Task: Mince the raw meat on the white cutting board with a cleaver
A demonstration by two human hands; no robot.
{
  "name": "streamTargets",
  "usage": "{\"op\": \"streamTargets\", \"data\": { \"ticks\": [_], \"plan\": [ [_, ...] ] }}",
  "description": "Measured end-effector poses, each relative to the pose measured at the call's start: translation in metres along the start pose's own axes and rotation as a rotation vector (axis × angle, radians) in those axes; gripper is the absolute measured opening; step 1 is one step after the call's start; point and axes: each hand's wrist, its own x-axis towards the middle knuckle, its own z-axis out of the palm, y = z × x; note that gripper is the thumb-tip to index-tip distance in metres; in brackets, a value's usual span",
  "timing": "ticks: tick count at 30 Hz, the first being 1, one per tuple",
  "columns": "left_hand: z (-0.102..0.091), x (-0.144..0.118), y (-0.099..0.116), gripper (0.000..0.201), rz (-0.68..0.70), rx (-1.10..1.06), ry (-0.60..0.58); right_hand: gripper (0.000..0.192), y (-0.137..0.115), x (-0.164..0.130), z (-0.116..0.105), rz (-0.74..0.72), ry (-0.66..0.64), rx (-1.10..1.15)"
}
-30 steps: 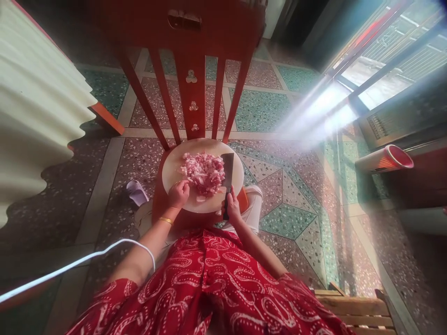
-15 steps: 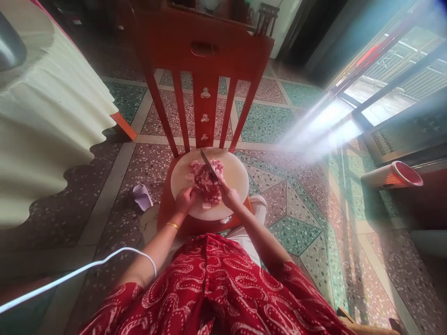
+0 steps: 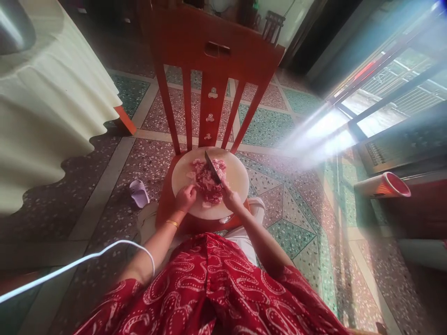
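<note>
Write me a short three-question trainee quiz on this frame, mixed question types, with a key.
1. True or false: the right hand holds a knife over the chopped meat.
2. What does the round cutting board rest on? A) floor B) red chair seat C) table
3. What is on the wrist of the left hand?

Key: 1 true; 2 B, the red chair; 3 a gold bangle.

Round cutting board [image 3: 237, 174] on chair seat [image 3: 166, 204]
</note>
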Motion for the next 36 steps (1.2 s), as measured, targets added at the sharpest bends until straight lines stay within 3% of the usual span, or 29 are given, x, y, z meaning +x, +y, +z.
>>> {"op": "streamTargets", "data": {
  "ticks": [2,6,8,10,12,15,19,22,24,26,29,33,36],
  "plan": [
    [0.000,0.000,0.001,0.024,0.006,-0.007,-0.006,0.048,-0.005,-0.004,-0.010,0.023,-0.008,-0.015],
    [0.002,0.000,0.001,0.026,0.026,-0.010,0.010,0.052,-0.033,-0.015,-0.044,-0.189,0.235,0.092],
    [0.003,-0.001,0.000,0.027,0.026,-0.011,0.019,0.054,-0.035,-0.014,-0.042,-0.244,0.305,0.126],
    [0.003,-0.001,-0.001,0.026,0.022,-0.014,0.017,0.053,-0.025,-0.008,-0.025,-0.197,0.258,0.109],
    [0.002,-0.001,-0.001,0.026,0.006,-0.004,0.007,0.052,-0.010,-0.001,-0.008,-0.073,0.112,0.042],
    [0.000,0.000,-0.001,0.025,0.001,0.015,0.003,0.049,-0.001,0.002,-0.007,0.017,-0.016,-0.029],
    [-0.001,0.001,0.001,0.026,0.035,0.021,0.014,0.050,-0.019,-0.003,-0.041,-0.147,0.178,0.053],
    [0.001,0.000,0.001,0.026,0.034,0.018,0.019,0.052,-0.019,0.000,-0.042,-0.240,0.310,0.114],
    [0.002,-0.001,0.000,0.026,0.027,0.019,0.015,0.051,-0.007,0.006,-0.026,-0.203,0.268,0.094],
    [0.002,-0.001,-0.002,0.026,0.015,0.022,0.009,0.050,0.006,0.013,-0.012,-0.105,0.142,0.043],
    [0.003,0.000,-0.003,0.025,0.006,0.015,0.011,0.046,0.006,0.014,-0.018,-0.054,0.057,0.013],
    [0.003,0.000,-0.002,0.026,0.030,0.000,0.007,0.050,-0.024,0.005,-0.053,-0.174,0.215,0.064],
    [0.003,0.000,-0.001,0.026,0.022,0.004,0.000,0.052,-0.032,0.004,-0.049,-0.242,0.336,0.123]
  ]
}}
